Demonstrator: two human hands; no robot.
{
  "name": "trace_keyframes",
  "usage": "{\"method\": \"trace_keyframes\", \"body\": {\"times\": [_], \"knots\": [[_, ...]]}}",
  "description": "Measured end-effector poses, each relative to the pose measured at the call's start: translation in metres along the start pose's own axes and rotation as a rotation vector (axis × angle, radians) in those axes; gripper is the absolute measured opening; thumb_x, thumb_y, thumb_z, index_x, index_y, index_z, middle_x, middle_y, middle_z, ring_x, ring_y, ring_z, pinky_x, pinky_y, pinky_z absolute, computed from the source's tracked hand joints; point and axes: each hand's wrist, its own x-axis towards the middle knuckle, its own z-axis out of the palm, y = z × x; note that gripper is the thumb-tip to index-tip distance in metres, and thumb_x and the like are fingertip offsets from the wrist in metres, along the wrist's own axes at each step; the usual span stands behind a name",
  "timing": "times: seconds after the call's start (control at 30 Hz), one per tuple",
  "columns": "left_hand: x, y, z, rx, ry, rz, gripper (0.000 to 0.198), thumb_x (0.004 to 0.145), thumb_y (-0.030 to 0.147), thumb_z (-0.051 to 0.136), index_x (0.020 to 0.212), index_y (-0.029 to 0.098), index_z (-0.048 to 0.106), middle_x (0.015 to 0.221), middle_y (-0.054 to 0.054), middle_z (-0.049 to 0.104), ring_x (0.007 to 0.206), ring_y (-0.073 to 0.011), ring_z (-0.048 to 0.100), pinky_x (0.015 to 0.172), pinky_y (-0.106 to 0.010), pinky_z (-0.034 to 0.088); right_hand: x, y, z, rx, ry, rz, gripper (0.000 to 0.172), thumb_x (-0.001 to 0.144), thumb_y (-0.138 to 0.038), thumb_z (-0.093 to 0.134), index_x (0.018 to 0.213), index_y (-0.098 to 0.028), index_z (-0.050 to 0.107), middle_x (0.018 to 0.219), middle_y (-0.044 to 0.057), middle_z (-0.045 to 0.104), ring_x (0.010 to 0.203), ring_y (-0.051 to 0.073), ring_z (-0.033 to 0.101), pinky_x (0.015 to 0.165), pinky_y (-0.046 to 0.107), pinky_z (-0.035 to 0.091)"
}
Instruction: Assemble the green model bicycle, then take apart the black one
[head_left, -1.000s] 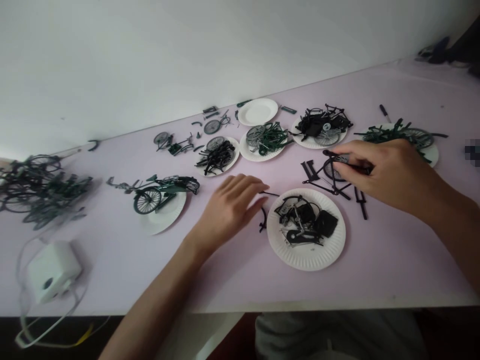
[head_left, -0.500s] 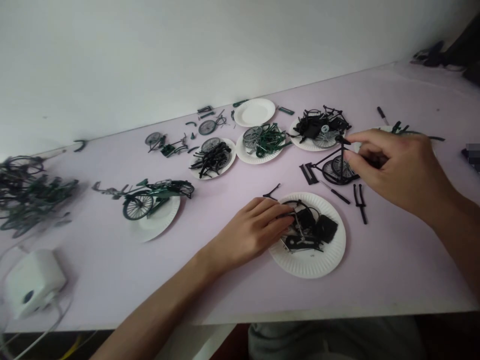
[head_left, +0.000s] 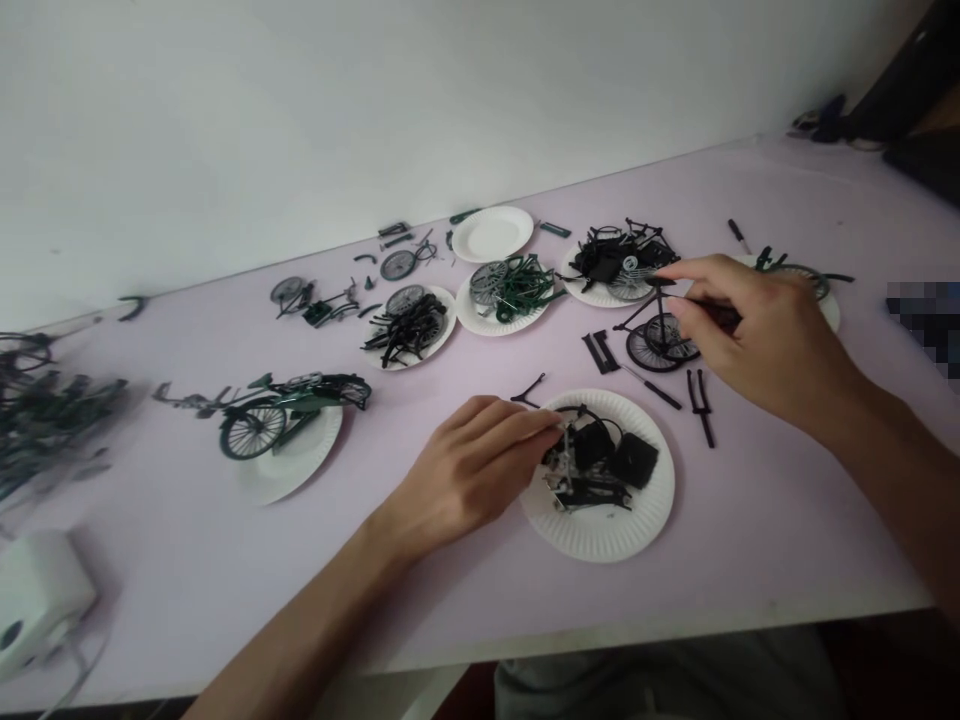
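Note:
My right hand (head_left: 757, 330) pinches a black model bicycle frame (head_left: 637, 318) near its saddle, between thumb and index finger. Spoked wheels (head_left: 664, 340) show below and behind the frame. Over the left side of a white paper plate (head_left: 645, 510), my left hand (head_left: 480, 460) has its fingers pressed together on a thin silvery part (head_left: 568, 455); the fingertips partly hide it. Black flat pieces (head_left: 636, 460), a curved mudguard-like strip and small black parts lie in that plate. A black fork (head_left: 700, 408) and a screwdriver (head_left: 664, 393) lie between the plate and my right hand.
Several paper plates of bicycle parts stand behind, including green frames (head_left: 525, 285) and black pieces (head_left: 409, 325). A green model bicycle (head_left: 300, 400) rests on a plate at left. More bicycles (head_left: 52, 420) are piled far left, above a white box (head_left: 45, 600) with a cable.
The view has shifted, so most things sit farther left. The silvery part now stands more upright at my left fingertips. My right hand stays at the bicycle frame.

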Motion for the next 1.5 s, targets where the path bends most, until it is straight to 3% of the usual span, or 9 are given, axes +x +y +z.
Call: {"method": "trace_keyframes", "body": {"times": [0.27,0.4,0.53,0.7,0.83,0.97,1.13,1.3,1.5], "knots": [[-0.013,-0.035,-0.014,0.097,0.126,-0.222,0.022,0.097,0.006,0.057,0.114,0.018,0.065,0.109,-0.01,0.074,0.096,-0.0221,0.072,0.082,-0.039,0.058,-0.001,0.001,0.002,0.031,-0.088,-0.028,0.03,0.098,-0.03,0.056,0.122,-0.023,0.074,0.076,0.004,0.075,0.058,0.021,0.063,0.064,0.036,0.046],[-0.017,-0.043,-0.013,0.101,0.04,-0.259,0.017,0.1,0.012,0.056,0.112,0.017,0.066,0.106,-0.009,0.074,0.095,-0.0213,0.071,0.083,-0.038,0.058,-0.001,0.0,0.001,0.048,-0.086,-0.019,0.03,0.097,-0.029,0.056,0.12,-0.022,0.074,0.084,0.006,0.078,0.058,0.019,0.063,0.063,0.035,0.046],[-0.019,-0.046,-0.008,0.129,-0.128,-0.368,0.017,0.105,0.023,0.052,0.11,0.017,0.067,0.105,-0.009,0.075,0.093,-0.0216,0.072,0.081,-0.037,0.057,0.0,0.001,0.001,0.051,-0.092,-0.019,0.028,0.097,-0.032,0.056,0.115,-0.023,0.076,0.067,0.002,0.071,0.05,0.017,0.057,0.061,0.034,0.043],[-0.02,-0.046,-0.009,0.078,-0.172,-0.444,0.025,0.108,0.026,0.047,0.119,0.017,0.068,0.103,-0.007,0.072,0.074,-0.0142,0.067,0.065,-0.027,0.052,-0.001,0.001,0.0,0.092,-0.147,-0.039,0.028,0.098,-0.034,0.055,0.109,-0.022,0.078,0.058,0.0,0.064,0.049,0.017,0.053,0.059,0.033,0.041],[-0.012,-0.031,-0.011,0.058,-0.089,-0.384,0.023,0.107,0.021,0.05,0.122,0.016,0.066,0.094,-0.006,0.069,0.071,-0.0132,0.064,0.06,-0.024,0.048,-0.002,-0.008,-0.009,0.383,-0.302,0.097,0.024,0.096,-0.04,0.063,0.104,-0.024,0.078,0.046,-0.006,0.049,0.039,0.011,0.036,0.043,0.027,0.027],[-0.002,-0.008,-0.005,-0.005,-0.051,-0.209,0.02,0.104,0.017,0.056,0.123,0.012,0.061,0.107,-0.012,0.07,0.096,-0.0205,0.066,0.079,-0.032,0.057,-0.003,-0.018,-0.018,0.555,-0.44,0.105,0.026,0.096,-0.044,0.065,0.098,-0.023,0.08,0.048,-0.005,0.05,0.039,0.01,0.034,0.038,0.026,0.023],[0.002,0.006,0.009,-0.033,-0.163,-0.12,0.028,0.105,0.026,0.055,0.13,0.014,0.061,0.135,-0.018,0.065,0.119,-0.0288,0.061,0.098,-0.045,0.055,-0.003,-0.021,-0.013,0.505,-0.387,0.1,0.025,0.098,-0.041,0.062,0.098,-0.024,0.08,0.047,-0.004,0.052,0.039,0.011,0.044,0.036,0.025,0.03],[-0.002,0.003,0.016,-0.079,-0.221,-0.135,0.045,0.105,0.044,0.053,0.14,0.016,0.058,0.147,-0.017,0.06,0.127,-0.0319,0.056,0.102,-0.05,0.053,-0.002,-0.018,-0.005,0.553,-0.458,0.178,0.029,0.098,-0.046,0.063,0.099,-0.023,0.08,0.044,-0.006,0.053,0.035,0.01,0.043,0.035,0.024,0.029],[-0.002,0.002,0.013,-0.066,-0.186,-0.162,0.051,0.104,0.045,0.053,0.141,0.011,0.054,0.143,-0.02,0.061,0.125,-0.0314,0.059,0.102,-0.05,0.054,-0.005,-0.018,0.003,0.458,-0.381,0.082,0.029,0.098,-0.047,0.061,0.098,-0.025,0.08,0.079,0.002,0.077,0.05,0.014,0.057,0.044,0.027,0.039]]}}
